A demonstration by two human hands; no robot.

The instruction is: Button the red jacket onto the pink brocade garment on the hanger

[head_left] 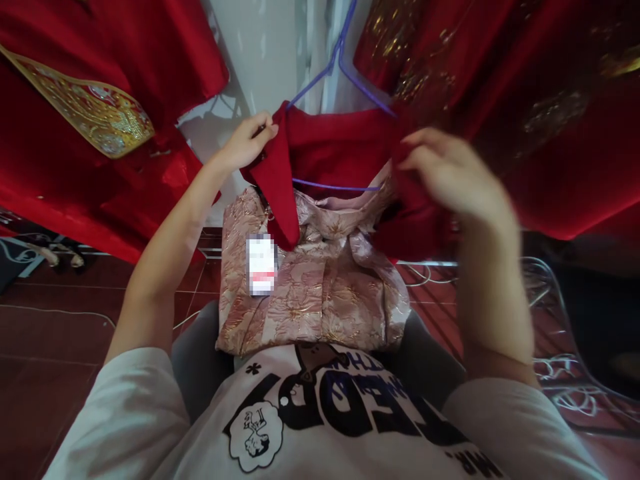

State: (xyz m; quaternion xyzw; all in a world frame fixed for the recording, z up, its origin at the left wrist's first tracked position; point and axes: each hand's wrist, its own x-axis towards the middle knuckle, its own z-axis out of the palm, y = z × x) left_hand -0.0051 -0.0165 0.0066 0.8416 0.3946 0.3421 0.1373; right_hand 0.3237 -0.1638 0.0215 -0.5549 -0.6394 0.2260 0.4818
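My left hand (247, 141) pinches the upper corner of a red cloth garment (340, 150) near its collar. My right hand (450, 175) is blurred and grips the garment's other side, with the fingers curled into the red cloth. A purple wire hanger (336, 187) sits inside the garment, its hook rising behind it. Below my hands, a pink and gold brocade garment (320, 287) lies folded on my lap. A white paper tag (261, 265), its print blurred out, hangs on the brocade just below the red garment's lowest point.
Red garments with gold decoration (75, 100) hang at the upper left, and more (525, 87) hang at the upper right, close to both hands. A white wall (250, 60) shows between them. Below lies a dark red tiled floor (50, 333) with thin cables, and a clear plastic chair (555, 320) stands to the right.
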